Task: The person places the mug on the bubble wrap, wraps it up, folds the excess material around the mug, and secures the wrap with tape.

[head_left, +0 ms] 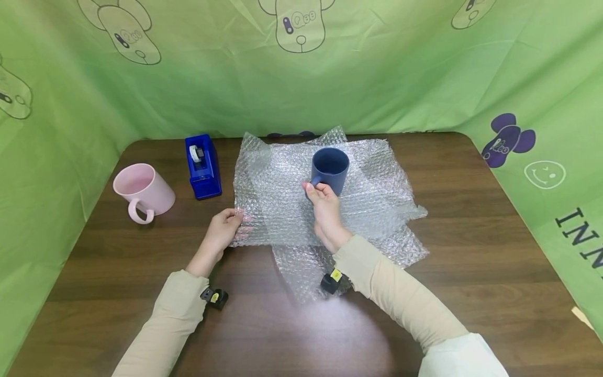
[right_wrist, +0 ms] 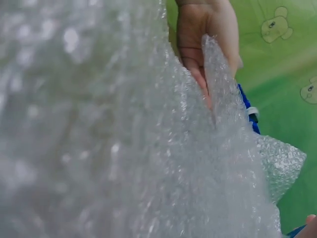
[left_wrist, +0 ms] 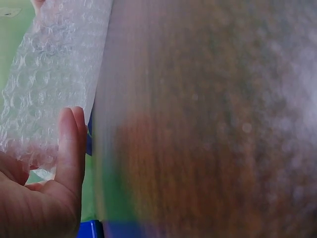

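Note:
A dark blue mug (head_left: 335,180) stands on crossed sheets of bubble wrap (head_left: 287,204). My right hand (head_left: 327,212) pinches the mug by its handle, which is turned towards me and mostly covered. At the near left corner of the top sheet, my left hand (head_left: 225,228) pinches the edge between thumb and fingers. The left wrist view has this hand (left_wrist: 44,203) close up, with the film (left_wrist: 54,74) between the digits. In the right wrist view bubble wrap (right_wrist: 148,173) fills most of the picture. Only a sliver of the right fingers and mug shows there.
To the left, a pink mug (head_left: 153,193) stands with its handle facing me. Between it and the wrap is a blue tape dispenser (head_left: 205,170) with a small roll. A green printed cloth (head_left: 391,78) hangs behind and beside the brown wooden table (head_left: 471,209).

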{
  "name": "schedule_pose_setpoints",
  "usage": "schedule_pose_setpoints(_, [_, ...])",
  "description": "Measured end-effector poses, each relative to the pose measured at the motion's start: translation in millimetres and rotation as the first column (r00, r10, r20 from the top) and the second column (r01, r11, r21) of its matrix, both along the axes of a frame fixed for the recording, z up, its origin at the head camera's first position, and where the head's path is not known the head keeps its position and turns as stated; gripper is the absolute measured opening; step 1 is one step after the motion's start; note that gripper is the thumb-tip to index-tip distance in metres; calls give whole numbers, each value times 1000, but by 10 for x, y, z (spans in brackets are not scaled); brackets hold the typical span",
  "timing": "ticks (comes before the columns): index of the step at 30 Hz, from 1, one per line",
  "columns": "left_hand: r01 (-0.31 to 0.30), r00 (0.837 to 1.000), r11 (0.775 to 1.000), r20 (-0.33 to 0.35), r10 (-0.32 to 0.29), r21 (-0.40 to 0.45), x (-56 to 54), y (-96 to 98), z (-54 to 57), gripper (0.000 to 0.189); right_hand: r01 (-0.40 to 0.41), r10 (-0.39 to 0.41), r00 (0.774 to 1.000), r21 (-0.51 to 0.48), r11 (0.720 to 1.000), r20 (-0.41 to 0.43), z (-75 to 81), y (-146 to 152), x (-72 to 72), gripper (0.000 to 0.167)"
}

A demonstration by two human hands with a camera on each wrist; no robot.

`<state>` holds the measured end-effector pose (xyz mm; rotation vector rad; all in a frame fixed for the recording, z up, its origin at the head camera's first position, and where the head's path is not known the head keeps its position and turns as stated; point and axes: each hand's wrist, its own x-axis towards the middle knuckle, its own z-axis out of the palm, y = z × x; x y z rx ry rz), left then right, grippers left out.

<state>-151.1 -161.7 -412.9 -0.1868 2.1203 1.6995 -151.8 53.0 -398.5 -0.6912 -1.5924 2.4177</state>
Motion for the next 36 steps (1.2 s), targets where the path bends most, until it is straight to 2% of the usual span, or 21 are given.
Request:
schedule_pose_setpoints(5, [-2, 1000, 1000, -2, 2, -3, -5, 3, 7, 36, -8, 8, 1000, 29, 1000, 14, -2, 5, 14, 20])
schedule_pose_setpoints(8, [2, 1000, 1000, -4, -2, -23, -10, 3, 13, 36, -35, 34, 999, 51, 998, 27, 0, 27, 19, 13])
schedule_pose_setpoints(10, [7, 1000, 999, -2, -7, -32, -12, 1, 11, 37, -85, 82, 995, 62, 994, 49, 8, 59, 17, 2])
schedule_pose_setpoints(13, [17, 1000, 999, 0, -17, -43, -15, -7, 8, 38, -218, 213, 973, 59, 974, 84, 46, 146, 22, 24])
schedule_pose_setpoints(15, [26, 1000, 998, 2, -26, -49, -15, -16, 11, 39, -316, 309, 945, 50, 947, 107, 91, 216, 35, 38])
schedule_pose_setpoints(20, [29, 1000, 997, 7, -28, -71, -18, -39, 30, 41, -495, 482, 860, 45, 868, 165, 245, 396, 105, 58])
schedule_pose_setpoints(23, [24, 1000, 995, 1, -24, -94, -25, -34, 33, 41, -581, 560, 808, 85, 810, 186, 353, 552, 160, 61])
schedule_pose_setpoints(26, [28, 1000, 993, -3, -29, -115, -34, -29, 35, 41, -661, 625, 750, 204, 723, 215, 486, 786, 198, 58])
schedule_pose_setpoints(29, [36, 999, 990, -6, -37, -139, -41, -24, 42, 41, -699, 646, 712, 361, 617, 275, 672, 1096, 207, 53])
schedule_pose_setpoints(30, [41, 999, 990, -6, -42, -137, -43, -23, 45, 41, -703, 641, 706, 411, 580, 302, 734, 1212, 202, 52])
schedule_pose_setpoints(32, [48, 999, 990, -5, -49, -136, -47, -23, 46, 41, -699, 609, 707, 488, 523, 359, 835, 1449, 194, 49])
schedule_pose_setpoints(34, [50, 999, 990, -5, -51, -132, -49, -25, 47, 41, -684, 559, 723, 539, 492, 406, 874, 1671, 185, 49])
schedule_pose_setpoints(36, [53, 998, 990, -7, -54, -129, -51, -29, 46, 41, -664, 495, 744, 581, 470, 450, 845, 1867, 190, 50])
